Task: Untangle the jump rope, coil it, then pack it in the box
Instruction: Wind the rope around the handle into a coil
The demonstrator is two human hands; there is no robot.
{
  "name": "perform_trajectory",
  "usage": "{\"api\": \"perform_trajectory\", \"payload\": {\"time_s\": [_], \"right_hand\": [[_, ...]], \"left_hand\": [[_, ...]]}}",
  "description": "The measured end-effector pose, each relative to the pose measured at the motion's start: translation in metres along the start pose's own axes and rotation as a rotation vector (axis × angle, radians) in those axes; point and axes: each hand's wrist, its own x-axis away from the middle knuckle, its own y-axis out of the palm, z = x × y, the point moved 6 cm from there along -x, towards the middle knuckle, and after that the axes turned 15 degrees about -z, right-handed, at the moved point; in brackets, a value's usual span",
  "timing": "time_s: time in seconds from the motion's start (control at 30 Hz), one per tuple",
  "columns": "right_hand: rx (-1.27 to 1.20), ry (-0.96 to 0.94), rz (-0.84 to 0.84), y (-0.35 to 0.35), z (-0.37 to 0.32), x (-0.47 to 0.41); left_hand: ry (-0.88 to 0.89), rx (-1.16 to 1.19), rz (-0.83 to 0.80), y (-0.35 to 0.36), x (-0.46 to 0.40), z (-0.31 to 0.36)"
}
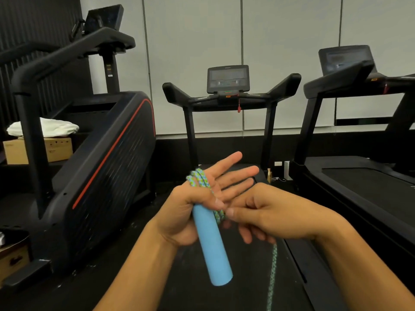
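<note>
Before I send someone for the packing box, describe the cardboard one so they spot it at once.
Look at the big black machine with the red stripe on the far left. Behind its upright post sits a cardboard box. Unlike anything nearby, it carries a white folded cloth on top.

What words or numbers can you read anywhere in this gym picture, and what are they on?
None can be read.
Cardboard box: small dark printed marks, too small to read.
Middle treadmill's screen: faint marks and buttons, blurred.
Right treadmill's screen: blurred, nothing legible.
Post of the left machine: small stickers, too small to read.
Blue handle and rope: no print visible.
</note>
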Motion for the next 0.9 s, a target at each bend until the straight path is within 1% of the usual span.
{"api": "perform_trajectory", "payload": {"time_s": [0.07, 0.17, 0.27, 0.43, 0.5, 0.63, 0.77, 0.9], "right_hand": [[0.066, -0.015, 0.086, -0.003, -0.008, -0.001], [0.165, -0.047, 0.167, -0.004, -0.018, 0.000], [0.189, -0.061, 0.184, -0.006, -0.023, 0.003], [0.175, -0.048, 0.186, -0.008, -0.019, 0.004], [0.166, -0.035, 0.168, -0.007, -0.016, 0.006], [0.178, 0.034, 0.060, -0.004, -0.011, 0.011], [0.183, 0.019, 0.010, -0.005, -0.012, 0.017], [0.151, -0.037, 0.087, -0.014, -0.015, 0.020]], "left_hand": [[0.026, -0.033, 0.011, 0.002, 0.000, 0.005], [0.131, -0.008, 0.061, 0.000, 0.002, 0.011], [0.207, 0.003, 0.067, -0.001, 0.004, 0.015], [0.221, -0.057, 0.089, 0.004, 0.001, 0.016], [0.185, -0.033, 0.085, 0.003, -0.002, 0.013], [0.041, 0.077, -0.045, 0.009, -0.005, -0.001], [-0.094, 0.015, 0.006, 0.007, -0.002, -0.015], [-0.220, -0.064, 0.036, 0.010, -0.003, -0.027]]}}
